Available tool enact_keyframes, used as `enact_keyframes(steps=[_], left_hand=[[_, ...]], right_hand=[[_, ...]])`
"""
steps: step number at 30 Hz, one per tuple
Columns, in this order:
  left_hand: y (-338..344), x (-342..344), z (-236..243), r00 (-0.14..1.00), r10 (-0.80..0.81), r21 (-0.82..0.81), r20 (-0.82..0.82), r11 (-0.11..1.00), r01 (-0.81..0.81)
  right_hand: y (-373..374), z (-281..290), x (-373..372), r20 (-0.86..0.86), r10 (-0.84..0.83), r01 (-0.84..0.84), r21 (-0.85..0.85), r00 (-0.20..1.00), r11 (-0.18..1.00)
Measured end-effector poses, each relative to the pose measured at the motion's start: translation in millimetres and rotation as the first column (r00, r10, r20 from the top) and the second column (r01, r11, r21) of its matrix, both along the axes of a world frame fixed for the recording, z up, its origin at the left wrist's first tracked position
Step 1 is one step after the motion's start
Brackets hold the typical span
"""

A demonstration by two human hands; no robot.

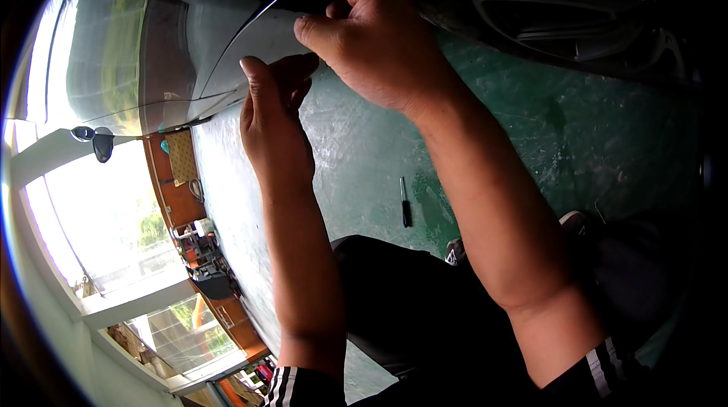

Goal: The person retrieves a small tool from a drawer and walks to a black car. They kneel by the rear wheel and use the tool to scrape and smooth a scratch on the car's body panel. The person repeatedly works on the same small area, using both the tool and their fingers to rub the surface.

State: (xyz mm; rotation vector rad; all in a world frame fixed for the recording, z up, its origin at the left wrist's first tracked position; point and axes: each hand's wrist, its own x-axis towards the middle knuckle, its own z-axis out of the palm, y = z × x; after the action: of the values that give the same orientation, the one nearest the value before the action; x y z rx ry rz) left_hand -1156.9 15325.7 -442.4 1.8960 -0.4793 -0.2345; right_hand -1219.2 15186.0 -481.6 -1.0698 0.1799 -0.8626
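Observation:
Low beside a shiny car body panel [220, 20], both my hands are raised. My left hand [273, 115] is at the panel's lower edge, its thumb up and apart from the fingers, which reach rightward into shadow; nothing shows in it. Higher and to the right, my right hand [379, 43] is curled beside the dark wheel arch. Its thumb points left and its fingertips are partly lost in the dark, so what they grip cannot be made out. A thin curved seam [239, 36] runs down the panel left of the hands.
A dark-handled screwdriver [406, 210] lies on the green floor [356, 149] below my hands. The car's wheel [569, 20] is at the upper right. My knees and shoes are beneath my arms. Along the left wall stands a cluttered wooden bench [205, 255] under bright windows [98, 217].

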Motion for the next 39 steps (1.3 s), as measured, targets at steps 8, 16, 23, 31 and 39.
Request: enact_keyframes(steps=[8,16,23,31,39], left_hand=[[5.0,5.5,-8.4,0.999,-0.042,0.028,-0.009,0.999,0.042],[-12.2,6.1,-12.1,0.999,-0.043,-0.024,0.033,0.999,0.044],[-10.4,5.3,-12.5,0.998,-0.023,0.039,0.050,0.999,0.021],[-8.8,2.4,-8.6,0.994,-0.064,0.061,0.089,0.996,0.058],[-3.8,-4.2,-0.7,0.997,-0.073,0.035,0.036,0.997,0.072]], right_hand=[[-0.2,-12.6,-2.6,-0.005,0.205,-0.202,0.145,0.979,0.969],[2.9,-15.5,7.4,-0.065,0.088,-0.087,0.013,0.994,0.996],[5.6,-2.9,3.7,-0.023,0.129,-0.126,0.103,0.991,0.987],[8.8,-8.1,7.8,0.002,0.062,-0.062,0.077,0.998,0.995],[13.3,-3.7,10.0,-0.077,-0.050,0.047,-0.036,0.996,0.998]])
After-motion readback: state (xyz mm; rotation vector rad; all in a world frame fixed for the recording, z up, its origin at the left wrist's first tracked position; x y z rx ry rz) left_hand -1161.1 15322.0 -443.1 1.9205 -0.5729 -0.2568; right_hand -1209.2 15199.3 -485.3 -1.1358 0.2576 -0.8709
